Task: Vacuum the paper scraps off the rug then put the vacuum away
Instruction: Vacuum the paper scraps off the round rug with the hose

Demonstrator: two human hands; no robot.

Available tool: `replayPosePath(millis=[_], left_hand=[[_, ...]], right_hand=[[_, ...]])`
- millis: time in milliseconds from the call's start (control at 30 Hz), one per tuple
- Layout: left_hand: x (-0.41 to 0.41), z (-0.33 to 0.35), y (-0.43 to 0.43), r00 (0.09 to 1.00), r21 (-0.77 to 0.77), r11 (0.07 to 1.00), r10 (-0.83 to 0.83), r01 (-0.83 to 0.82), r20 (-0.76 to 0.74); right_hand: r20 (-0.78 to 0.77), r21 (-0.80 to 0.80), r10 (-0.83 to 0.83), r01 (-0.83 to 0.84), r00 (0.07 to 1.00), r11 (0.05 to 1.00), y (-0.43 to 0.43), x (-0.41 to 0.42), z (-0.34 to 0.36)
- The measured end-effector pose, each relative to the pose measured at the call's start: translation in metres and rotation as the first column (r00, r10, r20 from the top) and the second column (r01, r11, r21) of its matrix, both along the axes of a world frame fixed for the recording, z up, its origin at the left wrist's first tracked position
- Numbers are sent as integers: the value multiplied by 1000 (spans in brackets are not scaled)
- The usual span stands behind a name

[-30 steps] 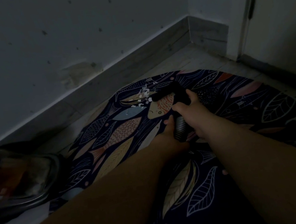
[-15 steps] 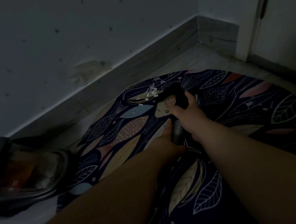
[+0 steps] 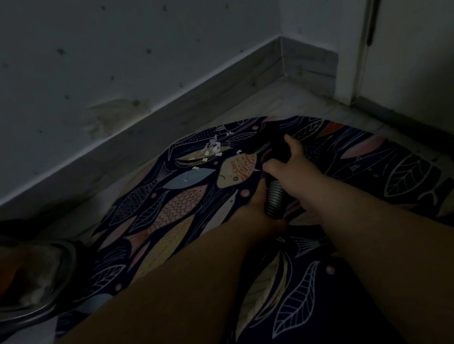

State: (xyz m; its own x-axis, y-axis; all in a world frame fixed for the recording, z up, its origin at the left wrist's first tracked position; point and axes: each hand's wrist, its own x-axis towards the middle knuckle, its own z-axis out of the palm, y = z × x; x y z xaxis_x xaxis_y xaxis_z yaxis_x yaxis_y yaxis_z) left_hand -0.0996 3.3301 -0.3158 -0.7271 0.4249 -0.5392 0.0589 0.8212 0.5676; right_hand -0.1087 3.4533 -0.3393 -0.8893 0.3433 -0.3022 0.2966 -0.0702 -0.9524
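A dark round rug (image 3: 397, 175) printed with fish and leaves lies on the pale floor. Small white paper scraps (image 3: 212, 149) are scattered near its far edge. My right hand (image 3: 293, 170) grips the black nozzle handle (image 3: 277, 140) of the vacuum, whose tip points toward the far rim of the rug, right of the scraps. My left hand (image 3: 255, 211) holds the grey ribbed hose (image 3: 273, 197) just behind it. The vacuum body (image 3: 15, 280), dark with a clear dust bin, sits on the floor at the left.
A white wall with a grey skirting board (image 3: 180, 105) runs behind the rug and meets a corner at the right. A closed door (image 3: 427, 24) stands at the far right. The room is dim.
The nozzle has moved from the scraps toward the right and farther back on the rug. Fewer scraps lie near the fish print. Both hands kept their hold.
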Motion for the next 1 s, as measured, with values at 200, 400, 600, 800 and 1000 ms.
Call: replayPosePath(millis=[200, 400, 600, 800, 1000], left_hand=[[-7, -7, -4, 999, -20, 1000, 20, -21, -47], [-8, -11, -4, 996, -19, 999, 25, -27, -87], [-7, -10, -5, 998, -46, 999, -21, 18, -60], [-4, -9, -5, 998, -30, 999, -12, 10, -57], [-4, -9, -12, 999, -50, 999, 7, -9, -44]], right_hand=[[17, -4, -44, 44, 999, 999, -3, -7, -7], [48, -85, 43, -39, 998, 996, 0, -14, -6], [-15, -127, -82, 79, 997, 989, -5, -2, -17], [6, -94, -5, 6, 1000, 996, -1, -6, -15], [49, -99, 8, -3, 999, 995, -7, -7, -14]])
